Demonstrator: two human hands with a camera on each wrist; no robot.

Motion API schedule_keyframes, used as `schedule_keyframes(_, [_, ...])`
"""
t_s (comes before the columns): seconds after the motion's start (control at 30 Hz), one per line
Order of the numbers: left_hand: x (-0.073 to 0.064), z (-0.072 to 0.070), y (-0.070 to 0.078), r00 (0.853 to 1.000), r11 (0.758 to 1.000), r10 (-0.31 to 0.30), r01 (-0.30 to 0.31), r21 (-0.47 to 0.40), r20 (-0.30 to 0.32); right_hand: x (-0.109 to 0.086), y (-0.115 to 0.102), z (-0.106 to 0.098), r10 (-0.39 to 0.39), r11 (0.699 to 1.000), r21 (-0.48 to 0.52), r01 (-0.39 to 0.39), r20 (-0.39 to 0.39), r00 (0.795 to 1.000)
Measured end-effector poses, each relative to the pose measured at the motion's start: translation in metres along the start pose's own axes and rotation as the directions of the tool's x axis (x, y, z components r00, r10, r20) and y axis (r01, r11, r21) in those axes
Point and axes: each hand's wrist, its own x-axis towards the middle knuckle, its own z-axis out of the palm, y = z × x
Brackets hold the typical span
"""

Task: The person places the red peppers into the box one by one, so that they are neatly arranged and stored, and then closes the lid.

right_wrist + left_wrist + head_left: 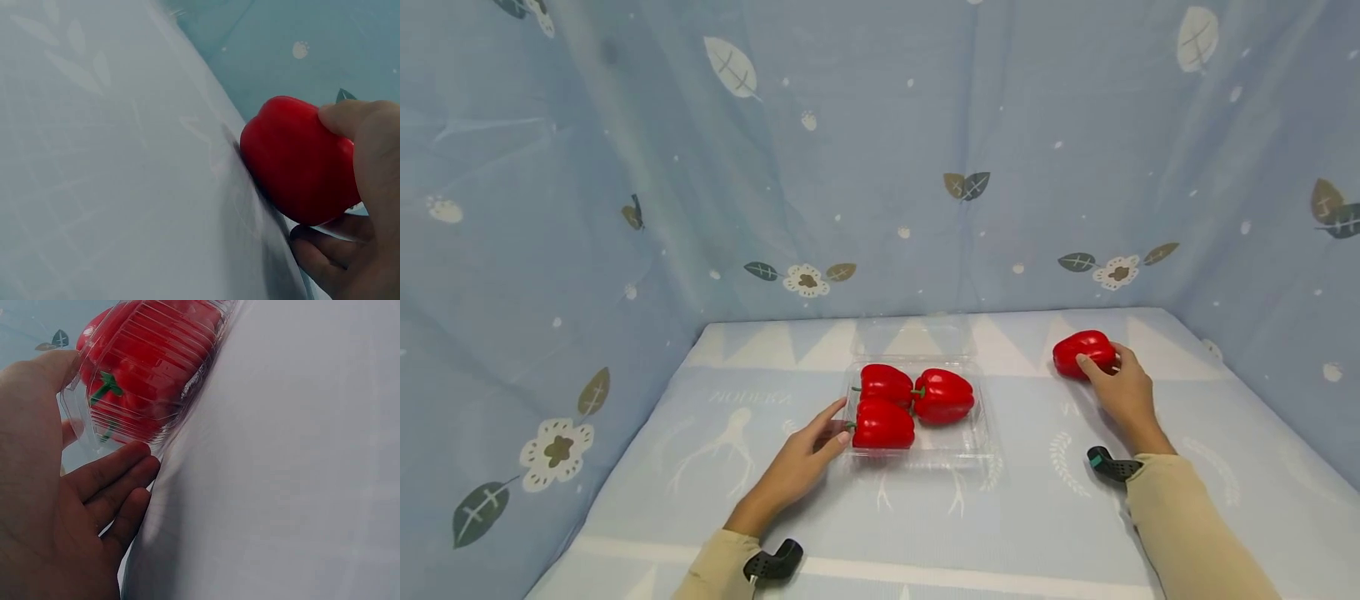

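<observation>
My left hand [797,467] holds the left side of a clear plastic clamshell box [955,442]; the left wrist view shows the thumb by its rim and several fingers [128,506] against its lower wall. Three red bell peppers lie in the box: one at back left [886,384], one at front left [883,425], one at right [945,397]. Off to the right, my right hand [1123,392] grips another red bell pepper [1081,353], thumb on one side and fingers partly hidden behind it. That pepper lies on its side, at or very near the cloth.
The box's transparent lid [913,336] is laid back behind it. A pale patterned cloth [1022,517] covers the table. Blue printed fabric [887,167] hangs behind and at both sides. A black device [773,560] is strapped to each wrist.
</observation>
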Motion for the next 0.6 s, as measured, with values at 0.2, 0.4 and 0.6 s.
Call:
schedule_keyframes(0.2, [-0.001, 0.000, 0.000, 1.000, 1.000, 0.000, 0.000, 0.000, 0.000, -0.003, 0.000, 0.001, -0.051, 0.993, 0.099, 0.057, -0.055, 0.997])
schedule_keyframes(0.4, [-0.002, 0.000, -0.002, 1.000, 1.000, -0.001, 0.001, 0.001, 0.001, -0.007, -0.004, 0.003, -0.057, 0.986, 0.156, 0.063, -0.040, 0.998])
schedule_keyframes(0.6, [0.002, 0.000, -0.001, 1.000, 1.000, 0.001, -0.001, 0.003, -0.002, -0.009, -0.010, 0.001, -0.037, 0.967, 0.248, 0.055, -0.075, 0.996])
